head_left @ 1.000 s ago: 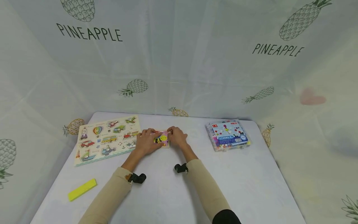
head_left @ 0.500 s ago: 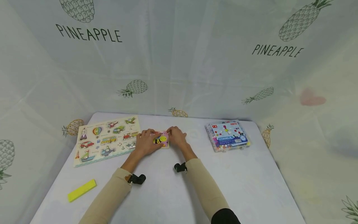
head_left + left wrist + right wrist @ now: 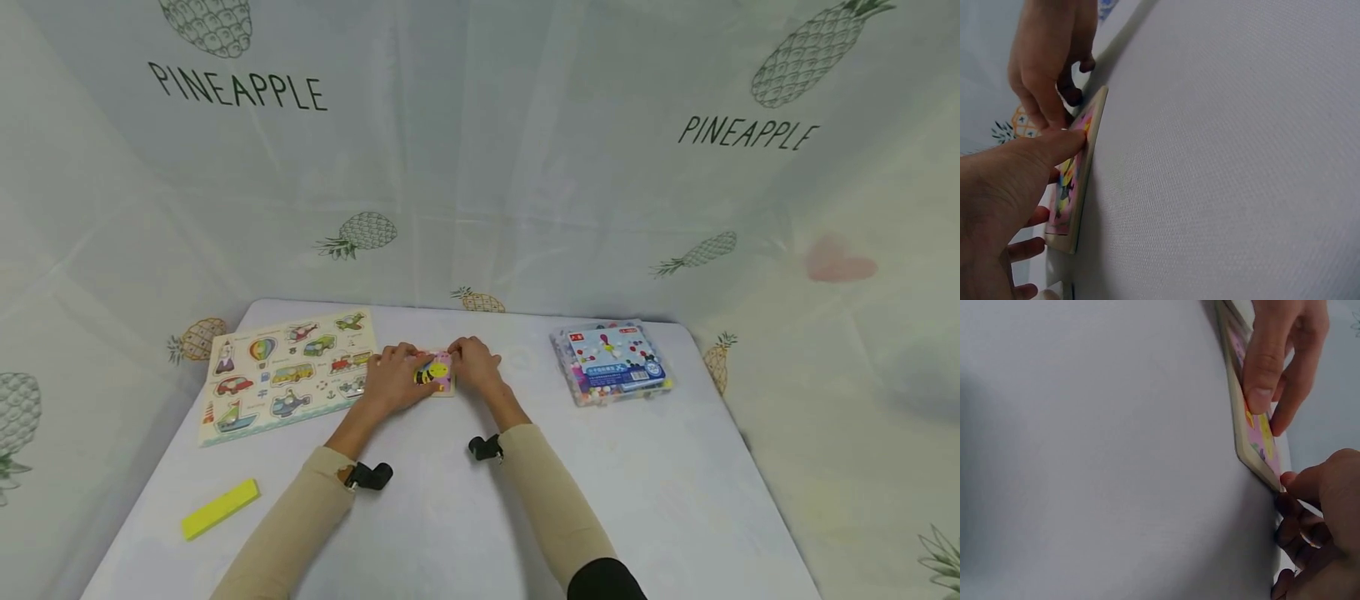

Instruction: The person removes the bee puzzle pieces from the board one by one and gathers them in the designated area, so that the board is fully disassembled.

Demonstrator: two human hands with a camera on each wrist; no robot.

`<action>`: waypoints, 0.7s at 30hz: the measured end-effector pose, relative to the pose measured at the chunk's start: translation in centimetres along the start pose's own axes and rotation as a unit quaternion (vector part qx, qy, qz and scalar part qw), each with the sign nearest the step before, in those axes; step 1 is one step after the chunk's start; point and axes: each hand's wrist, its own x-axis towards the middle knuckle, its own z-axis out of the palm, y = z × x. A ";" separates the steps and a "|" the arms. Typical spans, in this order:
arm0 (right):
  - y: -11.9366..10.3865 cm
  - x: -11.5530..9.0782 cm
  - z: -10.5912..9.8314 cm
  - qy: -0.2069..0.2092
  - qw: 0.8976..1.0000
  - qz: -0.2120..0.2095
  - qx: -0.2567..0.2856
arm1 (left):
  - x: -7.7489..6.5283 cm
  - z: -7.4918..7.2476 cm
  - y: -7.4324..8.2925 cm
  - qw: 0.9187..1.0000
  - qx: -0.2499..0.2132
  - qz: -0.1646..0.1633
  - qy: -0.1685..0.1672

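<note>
A small wooden puzzle (image 3: 444, 382) with a yellow and black bee on pink lies at the far middle of the table. My left hand (image 3: 392, 385) spreads over its left part. In the right wrist view the thumb and a finger of the left hand (image 3: 1279, 353) press on the picture of the puzzle (image 3: 1238, 428), set apart from each other. My right hand (image 3: 477, 367) is at the far right corner, its fingers bent. Up close in that view, the thumb and fingertips of the right hand (image 3: 1335, 506) pinch the puzzle's corner.
A large picture board (image 3: 279, 373) with vehicles lies on the left, near my left hand. A yellow block (image 3: 220, 509) is at the front left. On the right sits a clear box (image 3: 613, 363) with a blue label. A pineapple-print curtain (image 3: 480, 167) hangs behind the table.
</note>
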 end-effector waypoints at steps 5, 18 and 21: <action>0.0 0.0 0.0 0.002 0.999 -0.021 -0.050 | 0.0 -0.2 0.2 1.000 0.005 -0.001 -0.001; -0.5 0.1 -0.5 -0.019 0.998 -0.017 -0.060 | -0.1 -0.4 0.2 1.000 -0.002 0.001 0.005; -0.6 0.1 -0.4 -0.022 0.998 -0.008 -0.053 | -0.1 -0.3 0.2 1.000 0.003 0.002 0.003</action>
